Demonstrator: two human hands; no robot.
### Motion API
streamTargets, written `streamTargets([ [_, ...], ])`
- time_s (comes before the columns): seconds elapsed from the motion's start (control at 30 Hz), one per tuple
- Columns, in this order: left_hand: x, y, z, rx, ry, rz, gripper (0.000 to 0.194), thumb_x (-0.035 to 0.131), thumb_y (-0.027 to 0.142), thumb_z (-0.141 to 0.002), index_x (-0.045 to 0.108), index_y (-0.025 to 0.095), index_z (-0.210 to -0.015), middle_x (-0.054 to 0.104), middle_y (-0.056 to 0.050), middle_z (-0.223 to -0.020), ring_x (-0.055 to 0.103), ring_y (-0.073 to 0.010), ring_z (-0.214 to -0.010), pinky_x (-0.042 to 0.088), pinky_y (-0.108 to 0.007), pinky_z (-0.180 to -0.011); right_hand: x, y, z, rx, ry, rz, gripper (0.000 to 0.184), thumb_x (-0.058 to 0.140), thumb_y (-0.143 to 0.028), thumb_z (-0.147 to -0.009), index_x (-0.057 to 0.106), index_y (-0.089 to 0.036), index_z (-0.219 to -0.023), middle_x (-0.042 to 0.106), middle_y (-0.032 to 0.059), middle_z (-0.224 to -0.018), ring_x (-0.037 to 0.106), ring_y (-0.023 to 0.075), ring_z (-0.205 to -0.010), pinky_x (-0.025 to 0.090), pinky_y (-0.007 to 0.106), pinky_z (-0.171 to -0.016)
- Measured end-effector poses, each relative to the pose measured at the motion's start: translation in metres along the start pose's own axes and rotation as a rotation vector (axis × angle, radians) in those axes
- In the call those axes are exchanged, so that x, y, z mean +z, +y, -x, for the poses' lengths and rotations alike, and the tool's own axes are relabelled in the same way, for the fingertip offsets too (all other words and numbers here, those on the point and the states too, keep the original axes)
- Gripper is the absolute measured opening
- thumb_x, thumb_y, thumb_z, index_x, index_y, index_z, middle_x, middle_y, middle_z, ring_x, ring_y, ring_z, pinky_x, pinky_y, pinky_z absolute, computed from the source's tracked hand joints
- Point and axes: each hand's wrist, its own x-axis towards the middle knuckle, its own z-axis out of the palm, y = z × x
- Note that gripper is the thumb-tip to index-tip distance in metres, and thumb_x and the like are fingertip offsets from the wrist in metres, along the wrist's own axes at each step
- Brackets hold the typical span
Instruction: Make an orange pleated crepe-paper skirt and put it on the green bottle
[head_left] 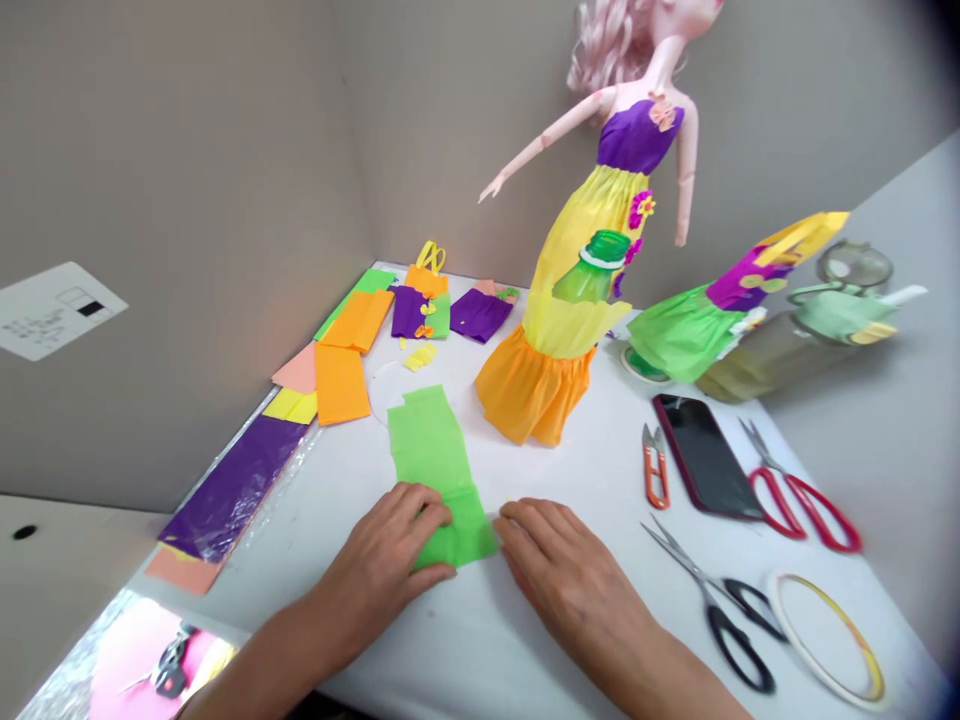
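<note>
Status: green paper (431, 440) laid out, left unjoined

We locate the green paper flat on the white table (465, 640), directly ahead of us. Our left hand (401, 540) rests on its near end, thumb spread apart from bent fingers. Our right hand (570, 570) lies at the near right corner, fingers together; we cannot tell whether it grips anything. We judge the work partly complete: the doll (641, 145) stands dressed, while the green paper, joined to nothing visible, remains unfinished. We count one doll, two orange sheets (341, 385) at left, one red-handled scissors (780, 468), one black-handled scissors (705, 580), one thread snips (655, 475), one phone (707, 455) and one tape roll (873, 668).
</note>
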Motion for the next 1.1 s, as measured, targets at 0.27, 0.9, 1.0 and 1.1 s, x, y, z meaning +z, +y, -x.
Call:
streamTargets([
  [0.27,-0.001,0.011,0.009,-0.011,0.005,-0.103,0.043,0.072,0.013,-0.084,0.046,0.023,-0.118,0.062,-0.006,-0.115,0.059,-0.0277,-0.109,0.054,-0.044,-0.093,0.006,-0.028,-0.009,-0.176,-0.173,0.178,0.013,0.058,-0.002,-0.085,0.064,-0.013,-0.088,0.062,0.0071,-0.081,0.056,0.0242,-0.072,0.046,0.038,-0.065],
  [0.9,-0.008,-0.001,0.006,-0.076,0.072,0.111,0.019,0.047,0.014,-0.099,0.064,0.021,-0.093,0.065,-0.004,-0.104,0.063,-0.0187,-0.1,0.054,-0.032,-0.089,0.016,0.008,-0.032,0.28,-0.215,-0.46,0.013,0.058,-0.012,-0.095,0.067,-0.019,-0.089,0.063,0.0029,-0.087,0.058,0.0178,-0.085,0.048,0.028,-0.076],
  [1.0,-0.01,-0.006,0.006,-0.139,0.093,0.157,0.017,0.048,0.015,-0.098,0.062,0.021,-0.091,0.063,-0.004,-0.106,0.062,-0.0187,-0.101,0.053,-0.031,-0.088,0.023,0.012,-0.038,0.39,-0.223,-0.467,0.018,0.057,-0.017,-0.098,0.065,-0.018,-0.081,0.063,0.002,-0.083,0.06,0.0164,-0.082,0.047,0.026,-0.074],
  [1.1,-0.011,-0.01,0.004,-0.168,0.112,0.175,0.015,0.048,0.016,-0.097,0.059,0.021,-0.089,0.062,-0.003,-0.102,0.063,-0.018,-0.098,0.051,-0.03,-0.086,0.027,0.011,-0.044,0.435,-0.224,-0.409,0.02,0.058,-0.018,-0.097,0.061,-0.018,-0.077,0.061,0.0016,-0.08,0.059,0.016,-0.077,0.045,0.026,-0.07],
])
